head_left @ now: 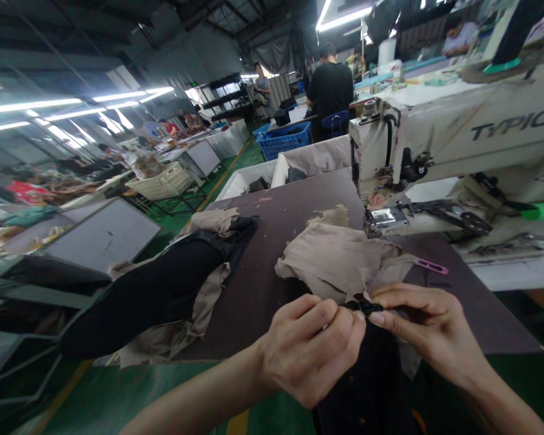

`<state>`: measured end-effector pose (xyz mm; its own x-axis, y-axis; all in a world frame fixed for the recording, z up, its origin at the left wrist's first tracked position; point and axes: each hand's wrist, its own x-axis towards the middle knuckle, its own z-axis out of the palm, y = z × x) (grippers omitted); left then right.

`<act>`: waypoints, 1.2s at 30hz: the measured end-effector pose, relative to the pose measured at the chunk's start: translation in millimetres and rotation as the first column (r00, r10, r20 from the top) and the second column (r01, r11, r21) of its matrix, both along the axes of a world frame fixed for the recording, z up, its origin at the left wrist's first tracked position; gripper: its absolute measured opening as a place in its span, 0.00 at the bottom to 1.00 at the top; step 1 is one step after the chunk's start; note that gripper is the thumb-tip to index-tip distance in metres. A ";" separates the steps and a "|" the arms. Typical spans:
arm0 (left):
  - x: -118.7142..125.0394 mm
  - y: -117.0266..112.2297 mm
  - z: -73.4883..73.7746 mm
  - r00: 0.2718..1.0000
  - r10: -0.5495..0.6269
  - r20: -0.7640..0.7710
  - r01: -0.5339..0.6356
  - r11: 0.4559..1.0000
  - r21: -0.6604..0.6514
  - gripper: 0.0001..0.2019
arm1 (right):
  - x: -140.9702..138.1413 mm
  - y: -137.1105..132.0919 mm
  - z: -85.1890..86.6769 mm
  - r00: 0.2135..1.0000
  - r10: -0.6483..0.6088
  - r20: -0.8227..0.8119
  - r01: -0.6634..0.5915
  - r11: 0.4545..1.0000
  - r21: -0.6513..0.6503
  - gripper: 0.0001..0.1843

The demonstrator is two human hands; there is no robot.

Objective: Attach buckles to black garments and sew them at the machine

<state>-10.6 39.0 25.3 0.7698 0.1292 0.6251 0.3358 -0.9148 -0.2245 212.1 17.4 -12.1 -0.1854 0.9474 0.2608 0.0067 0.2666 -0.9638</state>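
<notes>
2 hands (315,347) (428,326) pinch blk garment (367,380); white bin (236,183) w/ dk pcs (258,185).

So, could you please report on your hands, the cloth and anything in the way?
Left hand, right hand pinching black cloth. Beige fabric just beyond. Sewing machine ahead right.

Pinching edge of black garment (367,380) with left hand (315,350) and right hand (435,329), just below beige fabric (335,254). Working at brown table (267,241) near sewing machine (457,133). Also seeing black-and-beige garment (163,284) at left, blue basket (285,142) and person in dark shirt (330,84) farther back.
</notes>
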 end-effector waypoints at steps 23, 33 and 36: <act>4.2 23.7 47.2 0.994 -0.057 -0.095 -0.045 0.574 -0.818 0.04 | 1.6 0.5 5.3 0.995 0.064 0.076 -0.072 0.992 0.107 0.06; 5.5 28.2 46.3 0.996 -0.055 -0.069 -0.038 0.443 -0.896 0.07 | 2.0 -1.1 5.3 0.995 0.084 0.055 -0.090 0.987 0.134 0.09; 6.3 28.2 48.0 0.991 -0.095 -0.089 -0.034 0.477 -0.878 0.07 | 3.2 -0.8 3.7 0.995 0.085 0.060 -0.093 0.985 0.144 0.09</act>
<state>-4.2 67.2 73.3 0.8376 0.5348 0.1110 0.3354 -0.6640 0.6682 215.3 16.6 -8.4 -0.2852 0.8788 0.3827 0.0273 0.4065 -0.9132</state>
